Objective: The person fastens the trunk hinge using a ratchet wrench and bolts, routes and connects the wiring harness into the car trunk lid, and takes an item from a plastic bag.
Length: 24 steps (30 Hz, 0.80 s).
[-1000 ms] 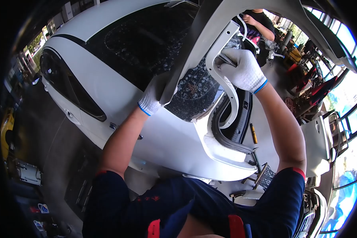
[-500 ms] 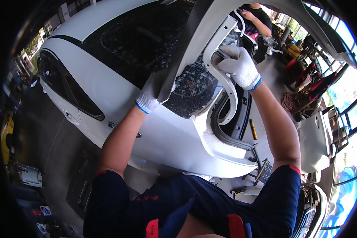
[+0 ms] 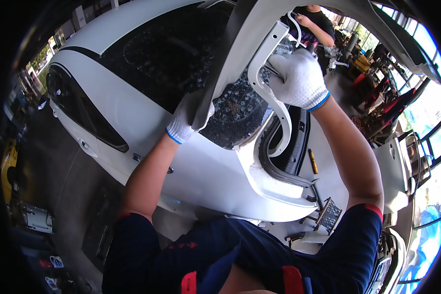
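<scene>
My left hand (image 3: 183, 122), in a white knit glove with a blue cuff, is closed around the lower edge of the raised grey trunk lid (image 3: 230, 54). Part of its fingers is hidden behind that edge. My right hand (image 3: 299, 81), gloved the same way, is closed on a slim metal hand tool (image 3: 275, 72) beside the white curved hinge arm (image 3: 267, 88). Most of the tool is covered by the glove, so its exact kind cannot be made out. Beneath the lid lies the dark, speckled rear window (image 3: 235, 110) of the white car (image 3: 201, 166).
Another person (image 3: 318, 24) stands beyond the lid, an arm bent near a white curved part. Black rubber seal (image 3: 279, 166) lines the trunk opening. A yellow-handled tool (image 3: 313, 161) lies past it. A detached white door (image 3: 389, 171) stands at the right.
My right hand has turned and shifted slightly up and to the right, its back now facing me more. The left hand keeps its hold on the lid, with only a slight shift.
</scene>
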Available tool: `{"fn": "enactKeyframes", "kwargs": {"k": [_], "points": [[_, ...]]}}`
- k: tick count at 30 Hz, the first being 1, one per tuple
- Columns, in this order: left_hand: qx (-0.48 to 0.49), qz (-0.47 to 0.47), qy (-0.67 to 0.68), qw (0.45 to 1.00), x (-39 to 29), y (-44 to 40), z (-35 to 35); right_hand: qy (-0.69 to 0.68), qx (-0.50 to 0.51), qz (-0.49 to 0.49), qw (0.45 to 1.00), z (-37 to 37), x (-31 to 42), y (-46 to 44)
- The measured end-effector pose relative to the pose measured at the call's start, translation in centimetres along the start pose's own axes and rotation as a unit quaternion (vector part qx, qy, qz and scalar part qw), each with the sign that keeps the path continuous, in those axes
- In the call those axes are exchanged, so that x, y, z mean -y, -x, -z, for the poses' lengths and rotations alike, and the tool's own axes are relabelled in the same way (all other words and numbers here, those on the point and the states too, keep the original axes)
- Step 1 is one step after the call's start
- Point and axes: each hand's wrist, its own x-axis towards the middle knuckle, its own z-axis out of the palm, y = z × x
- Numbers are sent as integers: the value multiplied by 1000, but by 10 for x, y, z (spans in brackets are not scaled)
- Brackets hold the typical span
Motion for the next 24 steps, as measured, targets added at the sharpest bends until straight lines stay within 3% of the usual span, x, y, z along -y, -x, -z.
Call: {"fn": "enactKeyframes", "kwargs": {"k": [2, 3, 4, 6, 7, 8, 9, 10, 11, 12, 13, 14, 15, 16, 18, 19, 20, 21, 22, 23, 24], "points": [[-3, 23, 37, 999, 8, 9, -1, -32, -19, 22, 999, -3, -3, -2], [-25, 63, 86, 994, 5, 7, -1, -285, -33, -117, 951, -21, 9, 9], [-35, 80, 112, 990, 3, 7, -4, -432, 30, -189, 881, -21, 8, 10], [-43, 88, 135, 986, -3, 5, -5, -678, 138, -295, 659, -22, 0, 9], [-45, 96, 134, 985, -6, 3, -6, -648, 124, -308, 686, -20, 2, 9], [-46, 104, 134, 984, -9, 2, -6, -471, 70, -218, 852, -14, 2, 7], [-53, 123, 136, 982, -11, -1, -6, -261, 13, -115, 958, -10, 1, 4], [-35, 103, 119, 987, -3, 2, -4, -36, -40, -5, 999, -4, 3, 3], [-17, 81, 102, 991, 4, 4, -2, 47, -49, 68, 995, 7, 3, -5], [-12, 70, 91, 993, 5, 4, -2, 25, -42, 67, 997, 4, -1, -5], [-8, 59, 80, 995, 6, 3, -1, -144, -48, -27, 988, -12, 6, 2], [-4, 48, 69, 996, 8, 3, 0, -305, -51, -120, 943, -26, 12, 11], [-7, 35, 35, 999, 8, 5, -3, -498, 79, -258, 824, -19, 11, 11], [-14, 45, 30, 998, 7, 5, -2, -621, 132, -300, 712, -14, 6, 11], [-28, 65, 21, 997, 3, 5, -2, -578, 124, -308, 746, -13, 9, 9], [-30, 81, 39, 995, 5, 4, 0, -438, 59, -229, 867, -14, 11, 8], [-24, 78, 44, 996, 7, 4, 0, -279, -5, -142, 950, -16, 13, 10], [-18, 76, 50, 996, 10, 5, 0, 42, -23, 22, 999, 0, 4, 0], [-5, 51, 42, 998, 12, 6, 0, 50, -29, 53, 997, 3, 1, -3], [1, 36, 29, 999, 11, 5, 1, -162, -40, -58, 984, -13, 9, 6], [7, 20, 16, 1000, 9, 2, 3, -361, -54, -165, 916, -25, 18, 10]]}}
